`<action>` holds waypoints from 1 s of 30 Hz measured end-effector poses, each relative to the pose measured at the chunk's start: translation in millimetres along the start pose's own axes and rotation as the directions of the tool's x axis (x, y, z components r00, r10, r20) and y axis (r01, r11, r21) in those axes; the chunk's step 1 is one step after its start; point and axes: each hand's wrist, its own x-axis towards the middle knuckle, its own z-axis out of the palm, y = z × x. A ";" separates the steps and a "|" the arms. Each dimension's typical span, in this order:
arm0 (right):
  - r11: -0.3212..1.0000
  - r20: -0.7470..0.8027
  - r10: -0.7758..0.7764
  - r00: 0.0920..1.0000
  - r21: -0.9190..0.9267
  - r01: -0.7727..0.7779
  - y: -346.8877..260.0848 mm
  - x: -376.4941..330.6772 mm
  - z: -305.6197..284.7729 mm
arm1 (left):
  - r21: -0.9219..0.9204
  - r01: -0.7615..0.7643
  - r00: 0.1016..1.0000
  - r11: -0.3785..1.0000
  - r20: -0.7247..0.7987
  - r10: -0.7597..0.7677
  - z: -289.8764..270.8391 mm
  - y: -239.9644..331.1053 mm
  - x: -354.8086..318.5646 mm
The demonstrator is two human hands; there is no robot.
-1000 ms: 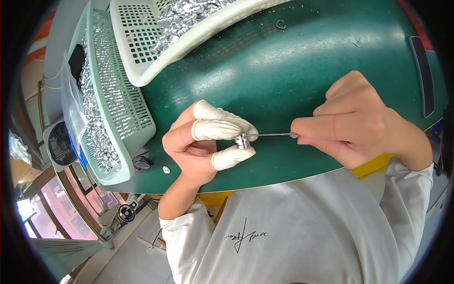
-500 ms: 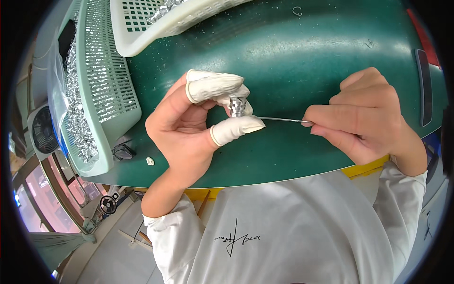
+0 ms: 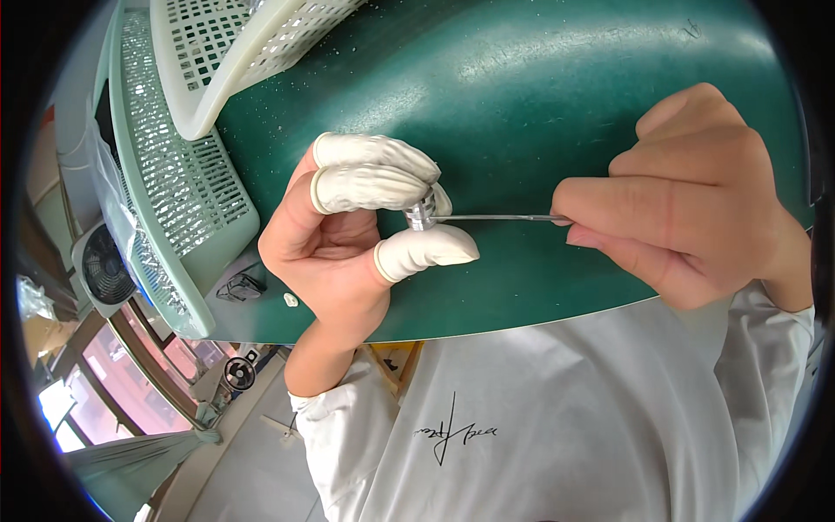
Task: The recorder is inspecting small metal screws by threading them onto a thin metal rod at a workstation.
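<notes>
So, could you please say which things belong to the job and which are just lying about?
In use:
- metal part, left hand
- thin tool, right hand
- white finger covers
- likely green basket, white basket

Seemingly lying about:
- small white scrap
- dark object

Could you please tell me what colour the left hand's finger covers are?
The finger covers are off-white, clearest in the head view.

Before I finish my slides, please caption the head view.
Over a green table, the left hand pinches a metal part while the right hand points a thin rod at it.
</notes>
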 end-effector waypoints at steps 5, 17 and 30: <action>0.998 -0.011 0.054 0.998 0.030 -0.054 -3.1 13.0 -0.5 | 0.045 0.004 0.999 0.999 -0.054 -0.002 -0.2 1.4 -5.2; 0.990 0.064 0.128 0.990 0.045 -0.131 -27.5 75.2 14.2 | 0.200 -0.058 0.990 0.978 -0.116 0.082 2.2 1.3 -6.6; 0.980 0.183 0.181 0.966 0.046 -0.193 -17.3 29.6 3.8 | 0.544 -0.028 0.998 0.839 0.064 -0.008 -7.6 10.8 -5.6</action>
